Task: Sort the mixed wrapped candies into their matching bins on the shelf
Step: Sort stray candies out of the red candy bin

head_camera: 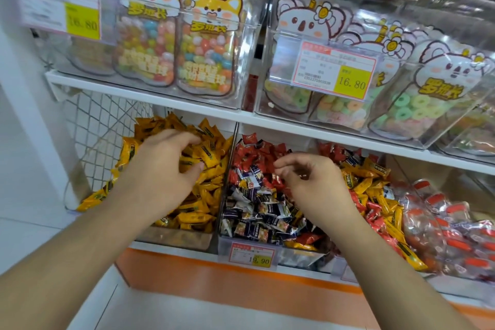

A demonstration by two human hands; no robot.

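Left hand (163,166) spread loose over yellow bin (187,238) at 9 o'clock, likely dropping. Right hand (308,177) curled above mixed candies (257,209) at 6 o'clock; possibly pinching one, can't tell.

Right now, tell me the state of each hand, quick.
Left hand: open, fingers spread and resting on the yellow-wrapped candies, gripping nothing visible.
Right hand: fingers curled above the mixed bin; cannot tell whether it pinches a candy.

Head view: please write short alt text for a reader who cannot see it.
A person's left hand rests on the yellow candies in the left bin, while the right hand hovers with curled fingers over the mixed candies in the middle bin.
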